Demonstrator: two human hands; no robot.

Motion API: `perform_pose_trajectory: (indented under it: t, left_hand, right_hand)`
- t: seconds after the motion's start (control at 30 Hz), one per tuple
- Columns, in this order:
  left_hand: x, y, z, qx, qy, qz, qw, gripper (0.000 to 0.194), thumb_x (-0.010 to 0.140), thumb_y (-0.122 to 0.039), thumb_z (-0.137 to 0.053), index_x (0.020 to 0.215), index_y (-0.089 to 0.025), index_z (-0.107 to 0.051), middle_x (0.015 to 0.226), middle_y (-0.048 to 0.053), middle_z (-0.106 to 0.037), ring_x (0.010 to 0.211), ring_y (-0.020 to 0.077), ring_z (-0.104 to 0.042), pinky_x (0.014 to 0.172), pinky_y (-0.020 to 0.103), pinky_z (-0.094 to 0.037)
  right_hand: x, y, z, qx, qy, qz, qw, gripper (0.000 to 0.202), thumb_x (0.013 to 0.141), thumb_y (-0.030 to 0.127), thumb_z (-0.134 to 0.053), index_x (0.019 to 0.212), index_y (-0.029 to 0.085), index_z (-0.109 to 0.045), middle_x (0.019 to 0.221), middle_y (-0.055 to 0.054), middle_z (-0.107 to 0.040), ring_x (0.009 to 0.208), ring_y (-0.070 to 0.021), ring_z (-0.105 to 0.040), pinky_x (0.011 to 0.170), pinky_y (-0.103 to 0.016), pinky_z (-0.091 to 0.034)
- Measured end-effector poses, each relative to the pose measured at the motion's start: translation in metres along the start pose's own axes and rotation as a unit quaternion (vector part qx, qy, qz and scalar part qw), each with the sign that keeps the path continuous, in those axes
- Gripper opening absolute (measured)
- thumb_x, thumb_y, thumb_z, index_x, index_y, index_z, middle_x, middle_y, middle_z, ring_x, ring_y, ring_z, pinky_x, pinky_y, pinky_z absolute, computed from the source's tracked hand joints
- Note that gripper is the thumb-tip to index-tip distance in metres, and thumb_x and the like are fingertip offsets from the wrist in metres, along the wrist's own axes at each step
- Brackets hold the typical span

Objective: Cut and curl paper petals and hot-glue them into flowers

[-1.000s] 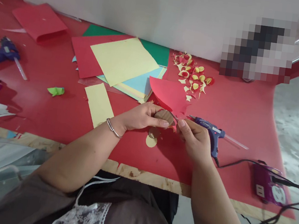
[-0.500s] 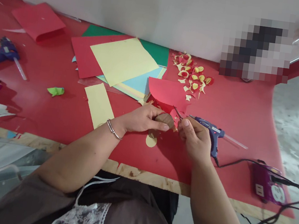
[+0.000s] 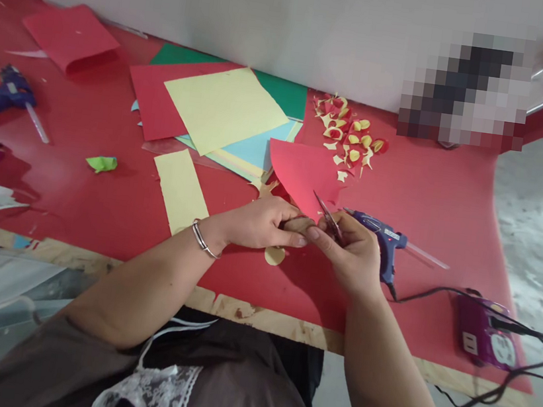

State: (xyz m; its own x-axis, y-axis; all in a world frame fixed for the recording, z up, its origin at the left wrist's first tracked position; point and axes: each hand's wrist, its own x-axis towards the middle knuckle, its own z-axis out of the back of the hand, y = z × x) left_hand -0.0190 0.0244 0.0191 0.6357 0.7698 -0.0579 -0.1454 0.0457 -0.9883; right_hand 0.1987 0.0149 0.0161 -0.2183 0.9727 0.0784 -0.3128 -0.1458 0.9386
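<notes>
My left hand point(image 3: 269, 222) pinches a small brown disc-like piece point(image 3: 297, 224) between thumb and fingers. Touching the piece's right edge is the thumb of my right hand point(image 3: 350, 244), whose fingers are closed on scissors point(image 3: 326, 212) with the blades pointing up and left. Just below the brown piece a pale yellow paper circle point(image 3: 274, 256) lies on the red table. A red paper sheet point(image 3: 306, 171) lies right behind both hands. What part of the brown piece sits inside my left fingers is hidden.
A blue glue gun point(image 3: 387, 239) lies right of my right hand, its cord near a purple power box point(image 3: 485, 332). Stacked coloured sheets point(image 3: 226, 111) and red and yellow cut petals point(image 3: 355, 134) are at the back. Another glue gun point(image 3: 10, 92) lies far left.
My right hand has moved left against the brown piece, which now shows more edge-on. The scissors point more steeply away from it.
</notes>
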Motion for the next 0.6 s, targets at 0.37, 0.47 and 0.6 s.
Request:
perform_pose_trajectory:
  t: [0.37,0.47,0.6]
  left_hand:
    - [0.006,0.007,-0.017,-0.133,-0.094,0.006,0.987,0.040,0.087,-0.048,-0.083,0.074,-0.016,-0.062,0.063,-0.004,-0.049,0.056,0.0095,-0.047,0.055,0.025,-0.038]
    - [0.009,0.011,-0.029,-0.210,-0.152,0.032,0.965,0.040,0.084,-0.051,-0.086,0.092,-0.015,-0.072,0.067,-0.002,-0.058,0.053,0.0085,-0.050,0.049,0.023,-0.038]
    - [0.011,0.010,-0.037,-0.253,-0.192,0.054,0.947,0.042,0.082,-0.050,-0.087,0.100,-0.015,-0.073,0.081,0.002,-0.070,0.056,0.0082,-0.060,0.047,0.019,-0.042]
  right_hand:
    - [-0.001,-0.019,0.003,0.050,-0.032,-0.001,0.998,0.039,0.085,0.052,-0.085,0.077,0.022,-0.063,0.067,0.004,-0.050,0.060,-0.0113,-0.039,0.057,-0.028,-0.032]
    - [0.000,-0.023,0.003,0.064,-0.058,-0.005,0.996,0.041,0.084,0.056,-0.086,0.080,0.022,-0.063,0.067,0.005,-0.050,0.059,-0.0111,-0.038,0.056,-0.028,-0.031]
    - [0.001,-0.020,0.001,0.055,-0.068,-0.002,0.996,0.044,0.085,0.061,-0.084,0.079,0.022,-0.062,0.065,0.005,-0.049,0.058,-0.0113,-0.038,0.056,-0.028,-0.031]
